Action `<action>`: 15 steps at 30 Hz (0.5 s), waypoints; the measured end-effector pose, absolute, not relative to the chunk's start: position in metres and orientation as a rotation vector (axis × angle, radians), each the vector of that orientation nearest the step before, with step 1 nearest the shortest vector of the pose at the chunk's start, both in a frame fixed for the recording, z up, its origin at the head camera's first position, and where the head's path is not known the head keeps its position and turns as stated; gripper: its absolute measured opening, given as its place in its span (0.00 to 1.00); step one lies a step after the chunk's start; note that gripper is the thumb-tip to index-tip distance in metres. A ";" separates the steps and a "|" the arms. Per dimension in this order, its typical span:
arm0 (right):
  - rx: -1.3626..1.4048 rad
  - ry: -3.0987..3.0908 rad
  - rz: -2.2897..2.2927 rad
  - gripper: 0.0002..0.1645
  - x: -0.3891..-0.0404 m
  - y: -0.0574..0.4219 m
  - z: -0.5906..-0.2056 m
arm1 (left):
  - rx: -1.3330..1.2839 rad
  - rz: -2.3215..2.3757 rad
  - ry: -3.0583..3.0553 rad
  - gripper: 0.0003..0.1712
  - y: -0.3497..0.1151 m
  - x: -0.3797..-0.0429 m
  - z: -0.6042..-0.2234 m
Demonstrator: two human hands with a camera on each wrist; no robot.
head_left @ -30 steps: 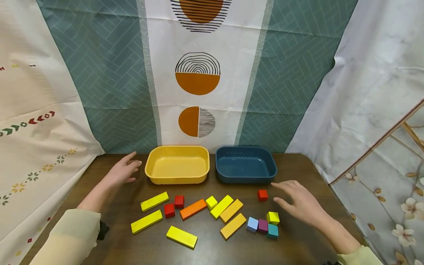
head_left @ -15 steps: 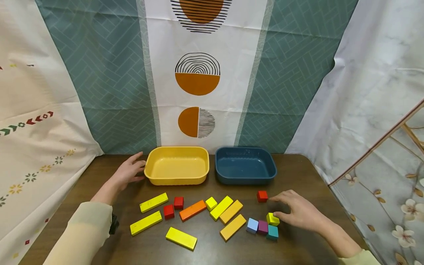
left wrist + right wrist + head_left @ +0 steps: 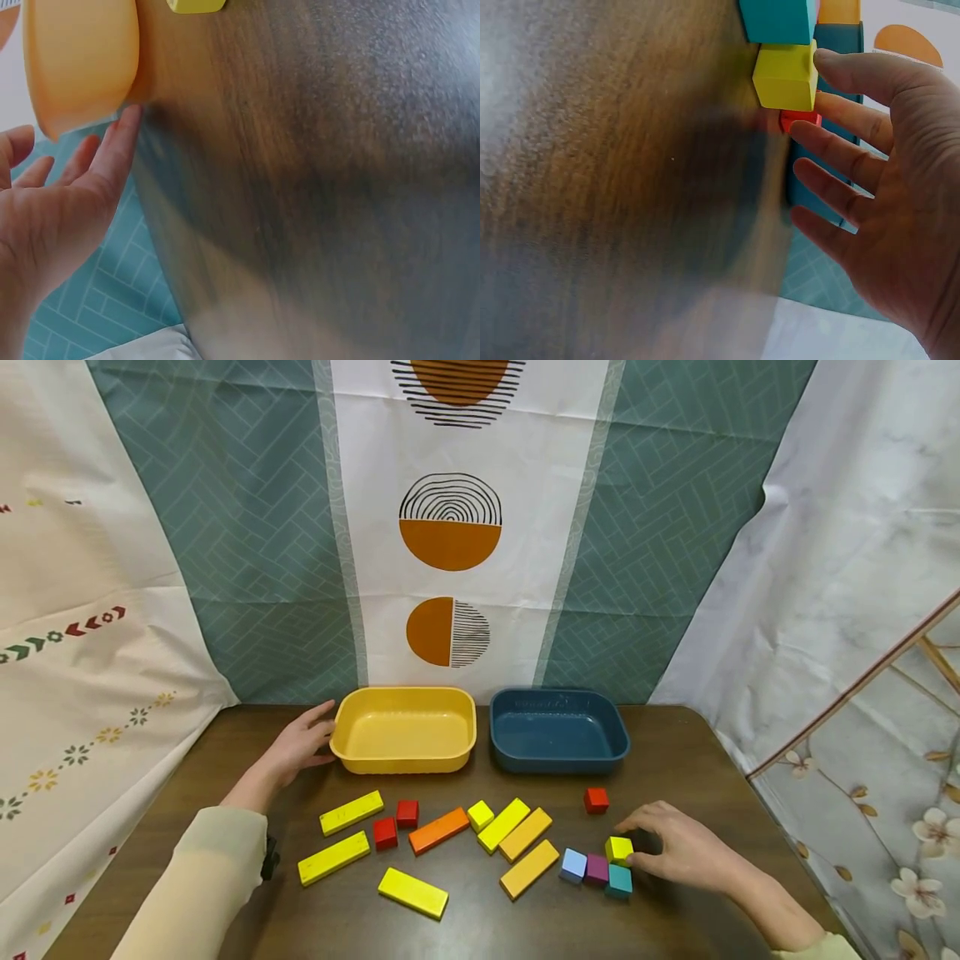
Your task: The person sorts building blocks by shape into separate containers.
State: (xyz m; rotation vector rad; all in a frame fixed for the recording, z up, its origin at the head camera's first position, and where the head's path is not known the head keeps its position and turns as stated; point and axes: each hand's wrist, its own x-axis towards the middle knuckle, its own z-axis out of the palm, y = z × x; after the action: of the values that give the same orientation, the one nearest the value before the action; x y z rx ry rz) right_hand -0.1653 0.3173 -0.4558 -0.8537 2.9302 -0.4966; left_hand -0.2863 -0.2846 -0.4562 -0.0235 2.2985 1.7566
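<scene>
My left hand is at the left end of the yellow tray, its fingers extended, with fingertips right at the tray's wall in the left wrist view. On the right, my right hand reaches in around a yellow cube. Its thumb tip meets one side of the cube and the index finger lies behind it, while the other fingers stay spread. The cube sits on the table beside a teal cube, a purple cube and a light blue cube. Farther back lies a red cube.
A dark blue tray stands right of the yellow one. Long yellow blocks, orange blocks, two red cubes and another yellow cube lie across the table. Patterned cloth hangs behind.
My left hand has moved right, up to the yellow tray's end. My right hand has come down from near the red cube, and its thumb and index finger now flank the yellow cube.
</scene>
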 end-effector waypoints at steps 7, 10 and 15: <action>-0.879 2.945 -0.477 0.17 -0.166 0.319 -0.460 | -0.028 1.787 2.303 0.38 -0.282 -0.291 -0.462; -0.891 2.945 -0.476 0.16 -0.166 0.319 -0.463 | -0.031 1.799 2.292 0.37 -0.282 -0.291 -0.465; -0.921 2.965 -0.472 0.16 -0.164 0.319 -0.466 | -0.027 1.814 2.269 0.36 -0.282 -0.292 -0.469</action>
State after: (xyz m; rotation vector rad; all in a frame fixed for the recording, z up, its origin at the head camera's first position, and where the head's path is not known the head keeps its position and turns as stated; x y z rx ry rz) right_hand -0.1640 0.3187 -0.4656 -0.9210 2.9652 -0.4719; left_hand -0.2922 -0.2819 -0.4691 -0.0268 2.2686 1.8141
